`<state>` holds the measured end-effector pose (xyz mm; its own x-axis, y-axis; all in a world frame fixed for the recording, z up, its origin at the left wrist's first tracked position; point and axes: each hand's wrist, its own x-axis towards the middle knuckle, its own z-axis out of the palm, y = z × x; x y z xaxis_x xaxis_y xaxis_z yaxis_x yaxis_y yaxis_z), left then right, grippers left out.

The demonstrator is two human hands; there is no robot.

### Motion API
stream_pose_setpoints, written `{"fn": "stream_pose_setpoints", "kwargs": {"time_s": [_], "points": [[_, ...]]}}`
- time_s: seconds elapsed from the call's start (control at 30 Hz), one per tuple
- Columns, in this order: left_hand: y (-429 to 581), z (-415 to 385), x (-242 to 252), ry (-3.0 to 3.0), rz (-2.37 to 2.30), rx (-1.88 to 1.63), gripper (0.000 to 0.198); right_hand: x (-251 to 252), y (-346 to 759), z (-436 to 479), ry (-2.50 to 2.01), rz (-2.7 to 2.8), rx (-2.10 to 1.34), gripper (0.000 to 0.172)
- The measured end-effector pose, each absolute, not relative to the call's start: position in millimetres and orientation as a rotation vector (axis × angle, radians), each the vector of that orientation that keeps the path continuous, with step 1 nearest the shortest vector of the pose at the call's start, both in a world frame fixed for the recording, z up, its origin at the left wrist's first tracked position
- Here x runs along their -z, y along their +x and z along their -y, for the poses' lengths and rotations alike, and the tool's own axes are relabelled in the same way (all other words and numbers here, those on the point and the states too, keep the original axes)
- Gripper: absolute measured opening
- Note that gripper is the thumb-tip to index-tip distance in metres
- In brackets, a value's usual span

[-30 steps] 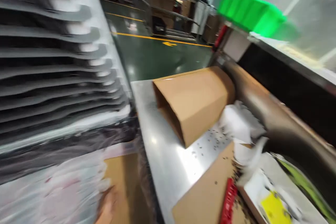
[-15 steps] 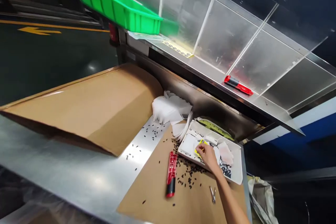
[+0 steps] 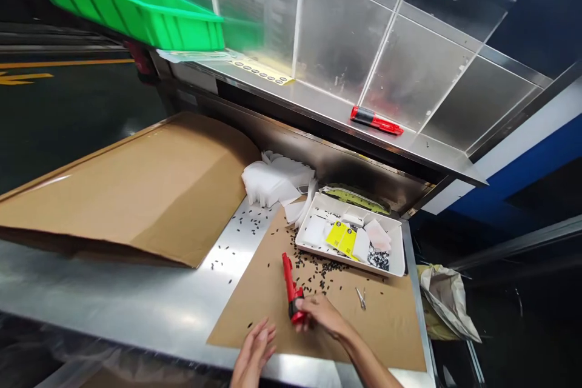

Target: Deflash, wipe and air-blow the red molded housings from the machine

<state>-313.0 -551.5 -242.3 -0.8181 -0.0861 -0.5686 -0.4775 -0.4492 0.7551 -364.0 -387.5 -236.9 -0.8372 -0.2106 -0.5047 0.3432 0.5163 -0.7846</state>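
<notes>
From the head camera, the person's right hand is closing narrowly around the lower end of a red-and-black box cutter, whose body is tilting up from a kraft paper sheet. The left hand is staying open, fingers spread, just beside the sheet's near edge, and is holding nothing. Black pellets are lying scattered across the paper around the cutter, and a small metal clip is resting near a white plastic tray, which is holding yellow labels and white pieces. Beyond them, white wadding is bunching against a folded cardboard sheet on the steel table. Overhead, a steel shelf is carrying a red marker, with a green plastic bin at its far end. The step in hand appears to be taking up the cutter, and the grip seems to call for a clean lift clear of the pellets.
</notes>
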Motion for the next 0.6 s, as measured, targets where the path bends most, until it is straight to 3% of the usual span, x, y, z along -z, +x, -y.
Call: {"fn": "stream_pose_setpoints", "kwargs": {"time_s": [0.17,0.27,0.37,0.43,0.53,0.6], "points": [[-304.4,497.5,207.8,-0.497,-1.284,-2.323,0.066,227.6,-315.8,353.6,-0.097,-1.845,1.700,0.095],[-301.5,476.7,189.8,-0.393,-1.274,-2.282,0.066,215.6,-296.8,337.7,-0.095,-1.862,1.739,0.101],[-308.9,476.5,176.6,-0.371,-1.325,-2.308,0.072,198.7,-294.7,304.9,0.047,-2.106,1.686,0.090],[-316.3,480.5,169.4,-0.373,-1.359,-2.319,0.074,187.3,-305.9,273.8,0.253,-2.422,1.602,0.070],[-323.8,479.4,160.2,-0.373,-1.371,-2.292,0.076,177.3,-344.9,228.0,0.636,-2.886,1.291,0.038],[-324.3,471.9,153.9,-0.379,-1.336,-2.276,0.083,178.7,-380.4,207.1,0.823,-3.045,1.005,0.033]]}}
